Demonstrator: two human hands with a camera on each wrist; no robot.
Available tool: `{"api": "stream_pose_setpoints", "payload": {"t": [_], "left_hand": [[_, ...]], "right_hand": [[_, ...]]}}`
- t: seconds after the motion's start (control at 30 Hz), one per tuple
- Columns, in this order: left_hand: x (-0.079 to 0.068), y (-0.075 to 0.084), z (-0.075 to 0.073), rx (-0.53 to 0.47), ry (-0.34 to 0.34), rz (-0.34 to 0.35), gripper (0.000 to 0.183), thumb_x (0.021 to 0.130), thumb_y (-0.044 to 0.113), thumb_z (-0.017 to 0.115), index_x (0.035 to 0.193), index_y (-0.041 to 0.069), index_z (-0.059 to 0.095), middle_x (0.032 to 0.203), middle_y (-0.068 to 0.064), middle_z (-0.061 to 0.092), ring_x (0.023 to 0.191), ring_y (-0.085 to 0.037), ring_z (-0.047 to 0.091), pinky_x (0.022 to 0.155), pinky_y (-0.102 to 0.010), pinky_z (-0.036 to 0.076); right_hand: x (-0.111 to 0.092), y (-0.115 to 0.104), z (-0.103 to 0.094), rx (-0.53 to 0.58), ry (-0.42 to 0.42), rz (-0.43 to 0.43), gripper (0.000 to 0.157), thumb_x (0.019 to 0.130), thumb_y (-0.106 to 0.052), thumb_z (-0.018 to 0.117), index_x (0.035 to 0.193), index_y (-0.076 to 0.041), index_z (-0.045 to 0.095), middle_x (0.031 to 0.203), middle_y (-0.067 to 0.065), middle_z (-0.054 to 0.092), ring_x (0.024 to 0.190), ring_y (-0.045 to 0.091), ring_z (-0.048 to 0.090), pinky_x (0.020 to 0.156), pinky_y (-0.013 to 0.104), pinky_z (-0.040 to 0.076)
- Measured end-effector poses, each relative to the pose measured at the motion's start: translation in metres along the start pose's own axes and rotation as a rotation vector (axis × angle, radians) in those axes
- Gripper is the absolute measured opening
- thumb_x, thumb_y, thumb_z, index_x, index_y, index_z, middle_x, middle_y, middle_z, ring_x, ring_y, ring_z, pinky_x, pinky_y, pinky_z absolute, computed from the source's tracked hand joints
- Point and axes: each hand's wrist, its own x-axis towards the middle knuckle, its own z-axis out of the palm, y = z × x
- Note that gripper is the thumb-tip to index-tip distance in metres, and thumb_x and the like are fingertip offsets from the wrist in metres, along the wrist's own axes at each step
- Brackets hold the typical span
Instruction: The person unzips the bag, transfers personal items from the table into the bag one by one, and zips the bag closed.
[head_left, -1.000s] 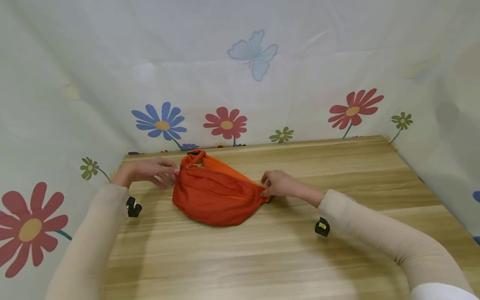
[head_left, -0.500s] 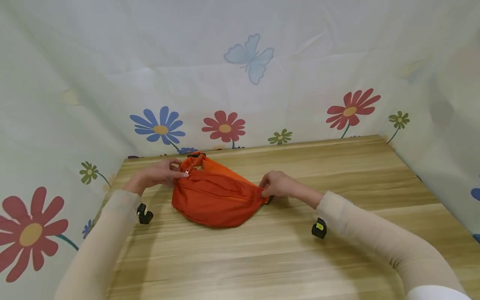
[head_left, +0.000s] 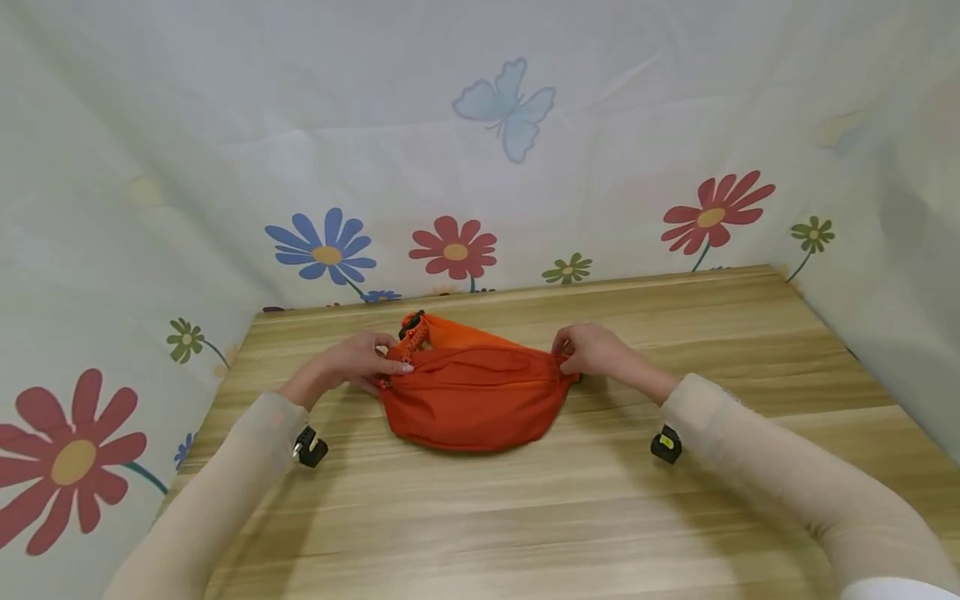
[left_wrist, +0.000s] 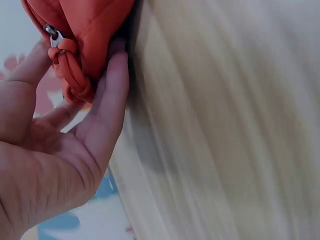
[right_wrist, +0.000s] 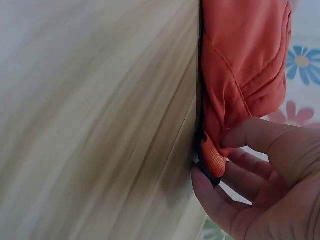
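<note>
An orange-red waist bag [head_left: 476, 408] rests on the wooden table, its curved bottom toward me. My left hand [head_left: 356, 358] grips its left end, thumb on the front and fingers behind and under it. Close to that thumb in the left wrist view hangs a zipper pull [left_wrist: 57, 40] with an orange cord loop [left_wrist: 72, 72]. At the other end my right hand [head_left: 596, 350] pinches the corner, where an orange webbing strap [right_wrist: 214, 159] with a dark edge shows in the right wrist view. A black buckle [head_left: 412, 323] and a lighter orange strap [head_left: 468, 335] lie behind the bag.
The wooden table [head_left: 480, 525] stretches in front of the bag and to both sides. A white flowered curtain [head_left: 600, 150] hangs along the back and both sides. Black camera mounts [head_left: 311, 447] sit beneath both wrists.
My left hand has moved right from the bag's edge and taken hold of its left end. The bag has shifted right and turned more level, with my right hand still holding its corner.
</note>
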Motion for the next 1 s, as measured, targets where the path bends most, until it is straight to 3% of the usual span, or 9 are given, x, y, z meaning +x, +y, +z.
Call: {"api": "stream_pose_setpoints", "payload": {"t": [0.13, 0.27, 0.4, 0.57, 0.73, 1.0], "left_hand": [[0.001, 0.012, 0.022, -0.019, -0.028, 0.032, 0.037, 0.09, 0.027, 0.08, 0.109, 0.005, 0.056, 0.083, -0.005, 0.054, 0.069, -0.018, 0.061, 0.071, -0.043, 0.062], [0.001, 0.024, 0.039, -0.088, -0.082, 0.084, 0.025, 0.093, 0.018, 0.076, 0.107, 0.003, 0.061, 0.092, -0.008, 0.061, 0.078, -0.019, 0.067, 0.079, -0.045, 0.061], [0.007, 0.026, 0.05, -0.193, -0.114, 0.145, 0.02, 0.093, 0.006, 0.074, 0.109, -0.001, 0.064, 0.099, -0.008, 0.068, 0.085, -0.018, 0.07, 0.085, -0.044, 0.059], [0.015, 0.025, 0.064, -0.261, -0.118, 0.188, 0.008, 0.093, 0.0, 0.071, 0.097, 0.001, 0.063, 0.088, -0.004, 0.071, 0.079, -0.017, 0.071, 0.081, -0.044, 0.06], [0.022, 0.031, 0.073, -0.248, -0.12, 0.187, 0.005, 0.096, 0.0, 0.067, 0.093, 0.003, 0.064, 0.081, -0.003, 0.068, 0.076, -0.017, 0.07, 0.08, -0.047, 0.06], [0.039, 0.033, 0.065, -0.199, -0.014, 0.163, 0.003, 0.095, 0.0, 0.068, 0.093, 0.0, 0.066, 0.074, -0.003, 0.064, 0.068, -0.017, 0.07, 0.071, -0.043, 0.062]], "right_hand": [[-0.004, 0.021, -0.01, 0.005, 0.028, 0.022, 0.022, 0.083, -0.002, 0.072, 0.105, -0.003, 0.072, 0.1, 0.013, 0.072, 0.087, 0.025, 0.064, 0.076, 0.036, 0.051], [-0.007, 0.045, -0.021, 0.068, 0.045, 0.048, 0.022, 0.085, 0.002, 0.068, 0.107, 0.002, 0.07, 0.101, 0.016, 0.071, 0.082, 0.024, 0.061, 0.072, 0.034, 0.05], [-0.015, 0.065, -0.029, 0.168, 0.034, 0.045, 0.024, 0.087, 0.005, 0.064, 0.111, 0.005, 0.069, 0.1, 0.015, 0.069, 0.077, 0.021, 0.058, 0.068, 0.032, 0.048], [-0.026, 0.08, -0.036, 0.299, -0.029, 0.022, 0.027, 0.091, 0.008, 0.061, 0.116, 0.006, 0.067, 0.107, 0.017, 0.067, 0.081, 0.024, 0.06, 0.071, 0.037, 0.052], [-0.03, 0.09, -0.044, 0.249, -0.028, 0.009, 0.028, 0.089, 0.01, 0.062, 0.116, 0.007, 0.067, 0.112, 0.02, 0.067, 0.089, 0.027, 0.059, 0.07, 0.033, 0.05], [-0.029, 0.088, -0.043, 0.153, 0.024, 0.031, 0.025, 0.091, 0.007, 0.064, 0.115, 0.004, 0.069, 0.112, 0.017, 0.069, 0.099, 0.029, 0.059, 0.082, 0.035, 0.05]]}}
